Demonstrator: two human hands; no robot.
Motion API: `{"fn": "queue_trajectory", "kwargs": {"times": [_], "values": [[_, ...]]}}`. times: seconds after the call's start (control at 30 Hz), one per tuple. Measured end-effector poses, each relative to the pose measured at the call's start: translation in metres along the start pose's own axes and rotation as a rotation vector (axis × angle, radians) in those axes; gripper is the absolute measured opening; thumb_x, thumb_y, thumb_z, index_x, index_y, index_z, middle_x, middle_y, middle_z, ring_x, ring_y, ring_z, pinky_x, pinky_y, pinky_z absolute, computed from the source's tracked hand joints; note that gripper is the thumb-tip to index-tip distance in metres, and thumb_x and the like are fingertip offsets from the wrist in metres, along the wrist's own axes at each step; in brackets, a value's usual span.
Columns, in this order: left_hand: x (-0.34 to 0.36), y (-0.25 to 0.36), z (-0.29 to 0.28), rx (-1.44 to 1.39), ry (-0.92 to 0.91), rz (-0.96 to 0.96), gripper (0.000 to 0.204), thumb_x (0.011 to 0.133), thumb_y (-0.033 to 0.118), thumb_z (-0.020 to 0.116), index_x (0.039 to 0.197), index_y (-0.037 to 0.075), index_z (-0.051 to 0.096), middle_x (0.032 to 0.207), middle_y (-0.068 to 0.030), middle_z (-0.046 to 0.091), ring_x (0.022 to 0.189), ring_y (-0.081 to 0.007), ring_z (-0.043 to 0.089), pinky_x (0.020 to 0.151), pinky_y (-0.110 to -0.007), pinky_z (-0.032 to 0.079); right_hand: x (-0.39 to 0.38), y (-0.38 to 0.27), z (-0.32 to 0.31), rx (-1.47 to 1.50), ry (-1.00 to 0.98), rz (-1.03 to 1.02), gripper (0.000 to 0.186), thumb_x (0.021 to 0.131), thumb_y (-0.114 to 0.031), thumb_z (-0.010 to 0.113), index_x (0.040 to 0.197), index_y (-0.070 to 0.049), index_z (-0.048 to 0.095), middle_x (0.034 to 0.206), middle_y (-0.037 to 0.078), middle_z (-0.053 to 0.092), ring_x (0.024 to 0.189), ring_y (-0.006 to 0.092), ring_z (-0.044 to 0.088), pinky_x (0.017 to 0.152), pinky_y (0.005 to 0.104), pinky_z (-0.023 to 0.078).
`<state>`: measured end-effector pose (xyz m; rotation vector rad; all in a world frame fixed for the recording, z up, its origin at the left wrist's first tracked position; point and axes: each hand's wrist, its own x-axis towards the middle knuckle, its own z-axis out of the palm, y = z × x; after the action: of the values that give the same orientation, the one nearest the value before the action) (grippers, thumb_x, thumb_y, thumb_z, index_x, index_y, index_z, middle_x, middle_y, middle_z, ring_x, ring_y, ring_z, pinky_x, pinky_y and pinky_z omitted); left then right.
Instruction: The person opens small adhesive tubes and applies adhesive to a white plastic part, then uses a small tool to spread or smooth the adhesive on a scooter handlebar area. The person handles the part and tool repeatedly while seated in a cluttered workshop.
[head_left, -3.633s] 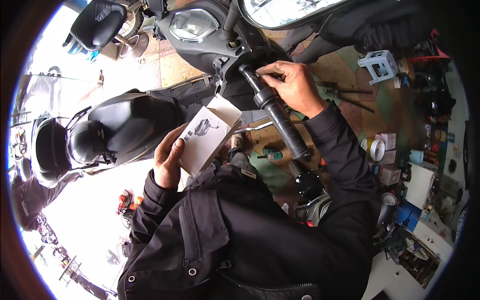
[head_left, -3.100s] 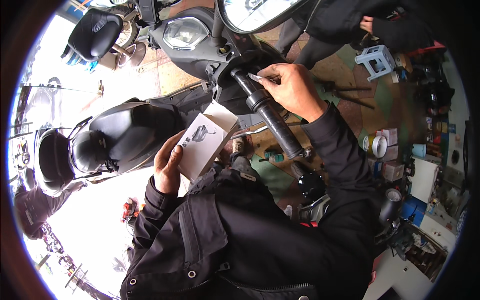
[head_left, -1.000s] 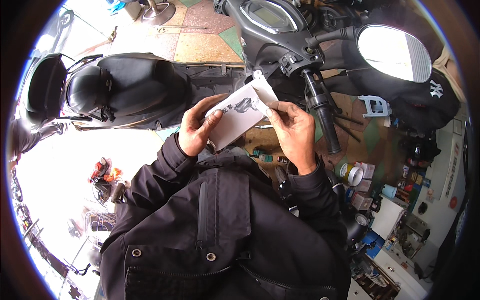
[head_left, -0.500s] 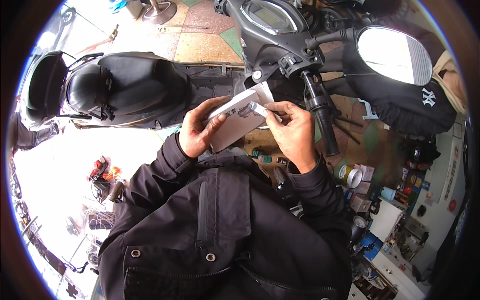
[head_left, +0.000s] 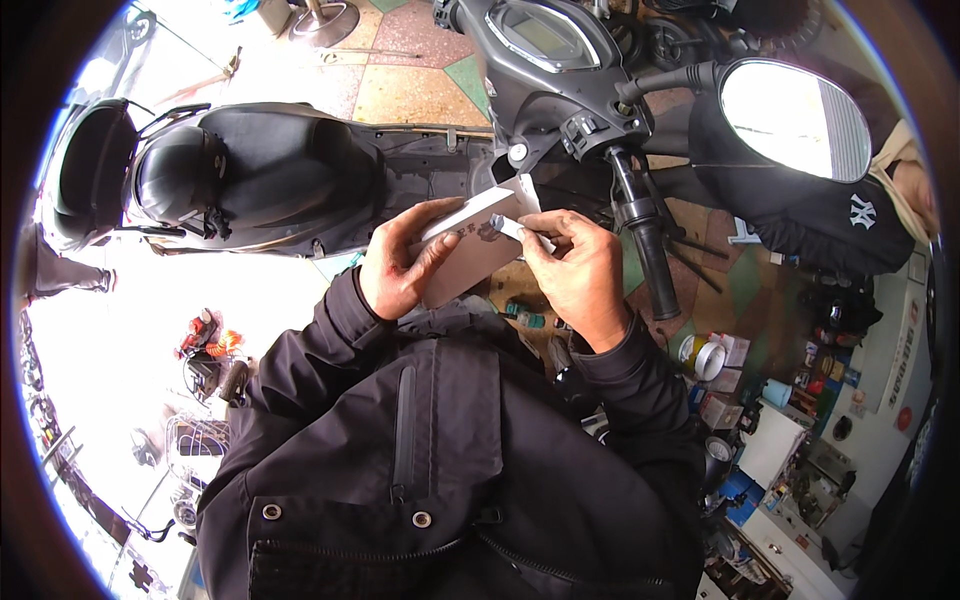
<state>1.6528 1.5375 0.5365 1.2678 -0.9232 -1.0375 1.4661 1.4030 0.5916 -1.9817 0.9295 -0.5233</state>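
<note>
From my end of the feed, the room opens as a bright, cluttered workshop, with a floor (head_left: 405, 45) of multicoloured tiles that washes out to white on the left, so I can't read detail there. A dark scooter (head_left: 340, 170) lies across the view just beyond the hands, seat to the left, handlebar and mirror (head_left: 795, 115) to the right; one bar grip (head_left: 656, 275) points back toward the wearer. A person in dark clothing (head_left: 800, 210) is beyond the mirror. On the right I make out a pale workbench (head_left: 775, 440), a white ring-shaped roll (head_left: 710, 360) and a light-blue cup (head_left: 776, 389). Nearer the middle, a white box (head_left: 468, 268) is held tilted in front of the wearer's jacket. The left hand (head_left: 405, 265) grips it by its near end, thumb on one side and fingers around the other, which I judge keeps it steady and leaves the far end, with its raised flap, unobstructed. The right hand (head_left: 580, 265) pinches a small pale strip (head_left: 509, 227) between thumb and fingertips, probably to leave its tip exposed. That tip overlaps the box in my view; whether they touch, I can't tell.
</note>
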Motion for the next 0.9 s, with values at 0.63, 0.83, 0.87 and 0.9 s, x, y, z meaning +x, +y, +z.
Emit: {"fn": "queue_trajectory", "kwargs": {"times": [0.63,0.83,0.87,0.9], "values": [[0.002,-0.021,-0.011,0.003,0.084,-0.09,0.042,0.109,0.022,0.06,0.138,-0.008,0.058,0.121,-0.0157,0.07,0.111,-0.017,0.063,0.098,-0.031,0.051,-0.01,0.004,-0.01,0.499,-0.004,0.24,0.016,0.101,-0.005,0.071,0.115,0.003,0.071,0.094,0.002,0.072,0.081,0.0056,0.064,0.074,0.0207,0.051],[0.001,-0.036,-0.018,0.01,0.068,-0.129,0.043,0.108,0.023,0.06,0.139,-0.007,0.058,0.119,-0.0158,0.071,0.108,-0.0172,0.064,0.095,-0.031,0.052,-0.026,0.014,-0.003,0.655,0.286,0.397,0.019,0.105,-0.019,0.065,0.11,-0.001,0.066,0.089,0.006,0.071,0.073,0.0129,0.067,0.067,0.0262,0.054],[0.002,-0.036,-0.017,0.015,0.071,-0.13,0.043,0.108,0.023,0.06,0.138,-0.007,0.059,0.118,-0.0162,0.071,0.108,-0.0174,0.064,0.094,-0.031,0.053,-0.029,0.023,0.0,0.647,0.315,0.395,0.019,0.106,-0.02,0.063,0.109,-0.002,0.065,0.091,0.009,0.073,0.071,0.0152,0.069,0.065,0.0278,0.055],[0.002,-0.037,-0.017,0.021,0.066,-0.129,0.043,0.108,0.024,0.06,0.138,-0.007,0.059,0.118,-0.0163,0.071,0.108,-0.0175,0.065,0.094,-0.031,0.053,-0.031,0.027,0.004,0.658,0.34,0.401,0.019,0.106,-0.02,0.063,0.109,-0.002,0.065,0.092,0.009,0.073,0.071,0.0153,0.069,0.065,0.0279,0.055]]}}
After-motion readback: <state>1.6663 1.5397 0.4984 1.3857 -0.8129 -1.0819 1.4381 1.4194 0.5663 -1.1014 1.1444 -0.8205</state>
